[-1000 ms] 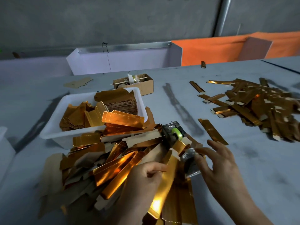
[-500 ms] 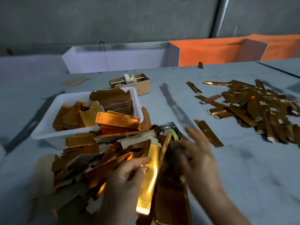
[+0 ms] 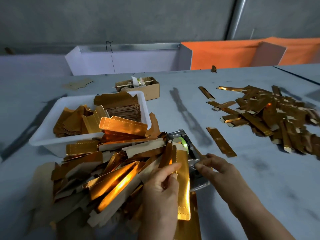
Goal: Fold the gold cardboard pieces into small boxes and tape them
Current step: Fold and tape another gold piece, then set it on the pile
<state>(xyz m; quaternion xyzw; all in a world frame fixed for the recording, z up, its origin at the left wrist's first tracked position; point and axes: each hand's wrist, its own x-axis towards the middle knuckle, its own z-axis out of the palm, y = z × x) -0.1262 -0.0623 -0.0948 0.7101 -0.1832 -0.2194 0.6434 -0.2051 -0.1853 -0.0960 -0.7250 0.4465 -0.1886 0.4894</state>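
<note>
Gold strip held beside tape dispenser
Your left hand [image 3: 160, 186] pinches the gold cardboard strip [image 3: 183, 186]; your right hand [image 3: 219, 172] fingers curl at the tape dispenser [image 3: 183, 142], its grasp unclear.

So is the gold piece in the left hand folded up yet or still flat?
Folded lengthwise into a narrow strip. The gold piece, pinched by the left hand, shows one slim stitched-edge face.

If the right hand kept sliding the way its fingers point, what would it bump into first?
The right hand points left, fingertips at the tape dispenser. Going straight on, it would probably meet first the gold cardboard strip held by the left hand, though depth is hard to judge.
</note>
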